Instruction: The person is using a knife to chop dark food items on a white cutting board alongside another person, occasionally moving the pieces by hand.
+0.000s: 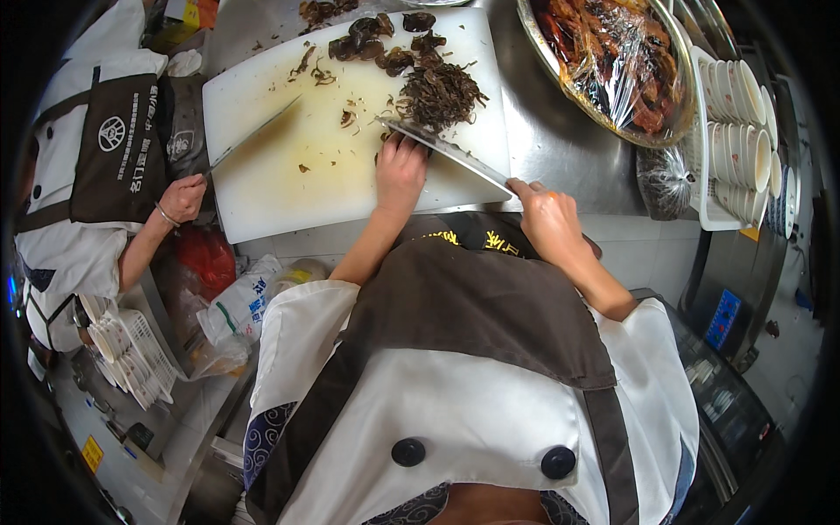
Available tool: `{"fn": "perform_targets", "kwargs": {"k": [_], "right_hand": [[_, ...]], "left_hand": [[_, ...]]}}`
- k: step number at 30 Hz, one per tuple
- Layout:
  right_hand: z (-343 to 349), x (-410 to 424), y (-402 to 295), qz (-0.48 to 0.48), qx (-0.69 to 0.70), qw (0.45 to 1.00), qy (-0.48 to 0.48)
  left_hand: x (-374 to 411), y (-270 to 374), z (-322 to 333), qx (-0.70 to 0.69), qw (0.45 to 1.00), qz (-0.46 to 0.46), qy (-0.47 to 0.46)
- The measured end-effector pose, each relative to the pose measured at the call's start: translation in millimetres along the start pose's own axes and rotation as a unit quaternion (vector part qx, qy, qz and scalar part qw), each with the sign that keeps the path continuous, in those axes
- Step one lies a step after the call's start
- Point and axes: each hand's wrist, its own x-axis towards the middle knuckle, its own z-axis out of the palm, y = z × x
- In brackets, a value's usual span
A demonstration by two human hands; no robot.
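Note:
My right hand (550, 215) grips the handle of a kitchen knife (453, 152), its blade slanting up and left across a white cutting board (282, 203). Right at the blade, my left hand (400, 167) presses down with bent fingers; dark pieces show at the fingertips, mostly hidden by hand and blade. Beyond the knife lies a heap of shredded dark wood ear mushroom (443, 95). Larger whole pieces of wood ear (361, 39) rest at the board's far side, and small scraps are scattered over the middle.
At the left, a co-worker's hand (182, 197) holds another knife (256, 131) over the board's left part. A film-covered metal bowl of reddish-brown food (617, 65) stands at the upper right. Beside it are a white rack (705, 190) of stacked bowls and a dark plastic bag (663, 184).

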Motion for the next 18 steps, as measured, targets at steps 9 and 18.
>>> {"fn": "perform_targets", "kwargs": {"k": [9,18], "right_hand": [[-2.9,-4.8,-2.2,-0.002,0.017,1.0,0.006],[11.4,3.3,8.9,-0.005,0.061,0.998,0.029]], "left_hand": [[-3.0,1.1,0.8,0.01,1.0,-0.007,-0.001],[3.0,12.5,-17.4,-0.034,0.999,-0.011,-0.011]]}}
